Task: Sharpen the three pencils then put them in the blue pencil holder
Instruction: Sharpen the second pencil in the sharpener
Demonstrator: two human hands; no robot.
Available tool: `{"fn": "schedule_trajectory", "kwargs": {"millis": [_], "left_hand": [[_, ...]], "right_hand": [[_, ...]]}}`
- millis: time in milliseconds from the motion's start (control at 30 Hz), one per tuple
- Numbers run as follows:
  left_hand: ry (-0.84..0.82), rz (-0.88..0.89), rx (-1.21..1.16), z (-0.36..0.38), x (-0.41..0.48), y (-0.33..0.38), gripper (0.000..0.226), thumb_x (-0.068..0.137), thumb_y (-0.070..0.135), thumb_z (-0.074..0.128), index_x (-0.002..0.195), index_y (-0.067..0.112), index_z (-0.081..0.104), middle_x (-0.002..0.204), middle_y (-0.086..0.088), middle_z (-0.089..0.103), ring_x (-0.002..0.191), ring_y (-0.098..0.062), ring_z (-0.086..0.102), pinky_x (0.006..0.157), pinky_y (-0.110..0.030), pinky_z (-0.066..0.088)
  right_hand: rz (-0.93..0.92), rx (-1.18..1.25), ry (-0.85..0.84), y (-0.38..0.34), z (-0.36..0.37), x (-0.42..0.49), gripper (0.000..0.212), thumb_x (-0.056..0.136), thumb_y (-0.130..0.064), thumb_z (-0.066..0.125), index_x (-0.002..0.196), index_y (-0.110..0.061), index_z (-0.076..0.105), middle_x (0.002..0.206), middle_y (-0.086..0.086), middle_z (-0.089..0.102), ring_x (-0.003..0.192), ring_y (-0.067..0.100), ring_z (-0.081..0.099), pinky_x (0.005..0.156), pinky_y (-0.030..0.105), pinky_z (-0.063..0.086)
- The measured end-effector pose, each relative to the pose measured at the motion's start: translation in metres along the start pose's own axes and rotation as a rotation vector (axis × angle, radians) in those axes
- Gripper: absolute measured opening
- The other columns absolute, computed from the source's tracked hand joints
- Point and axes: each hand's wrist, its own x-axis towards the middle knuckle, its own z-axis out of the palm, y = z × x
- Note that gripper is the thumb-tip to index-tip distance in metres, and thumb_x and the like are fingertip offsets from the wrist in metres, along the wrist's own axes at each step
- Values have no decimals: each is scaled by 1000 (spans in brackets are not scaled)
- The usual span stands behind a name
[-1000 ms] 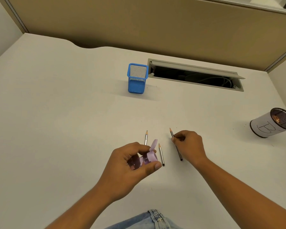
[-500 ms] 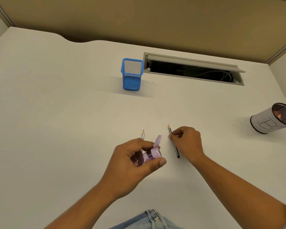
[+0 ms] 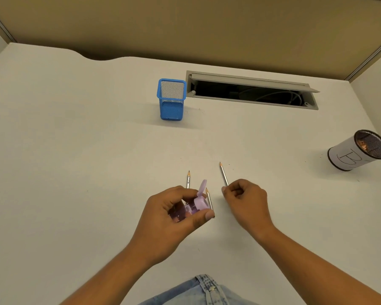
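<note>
Lilac plastic marks the sharpener (image 3: 195, 205), which is pinched between thumb and fingers of the left hand (image 3: 174, 219), its lid flipped up. One pencil (image 3: 188, 179) is seen just beyond that hand, and a second (image 3: 209, 198) lies beside its thumb. A third pencil (image 3: 224, 173) is gripped at its lower end by the curled fingers of the right hand (image 3: 246, 201), tip pointing away. Well beyond both hands the holder (image 3: 171, 106) stands upright on the desk (image 3: 75, 150).
</note>
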Motion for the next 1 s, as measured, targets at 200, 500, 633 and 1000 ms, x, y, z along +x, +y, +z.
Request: {"fn": "schedule_trajectory", "kwargs": {"millis": [200, 500, 633, 1000], "left_hand": [[17, -11, 21, 0, -15, 4, 31, 72, 58, 72, 95, 38, 72, 79, 14, 68, 63, -8, 55, 57, -14, 48], [35, 2, 43, -6, -31, 10, 31, 72, 58, 71, 95, 37, 73, 79, 13, 68, 63, -13, 55, 55, -19, 50], [62, 14, 47, -14, -34, 13, 32, 71, 58, 72, 97, 39, 71, 83, 15, 70, 68, -12, 58, 58, -17, 51], [49, 138, 132, -23, -36, 26, 26, 70, 43, 81, 92, 34, 71, 81, 19, 67, 68, -8, 59, 56, -11, 45]], "right_hand": [[-82, -163, -123, 5, 21, -22, 12, 83, -26, 73, 79, -31, 62, 65, -15, 64, 61, 4, 63, 64, 22, 56], [-99, -248, -119, 2, 25, -23, 12, 80, -24, 72, 92, -25, 69, 67, -17, 62, 64, 4, 61, 62, 18, 48], [-99, -5, -77, -20, -5, -33, 13, 78, -17, 72, 79, -30, 71, 66, -12, 70, 63, 3, 65, 56, 8, 45], [-504, 153, -152, -77, -85, -101, 13, 83, -32, 68, 92, -36, 75, 91, -13, 74, 86, 13, 67, 68, 17, 49]]}}
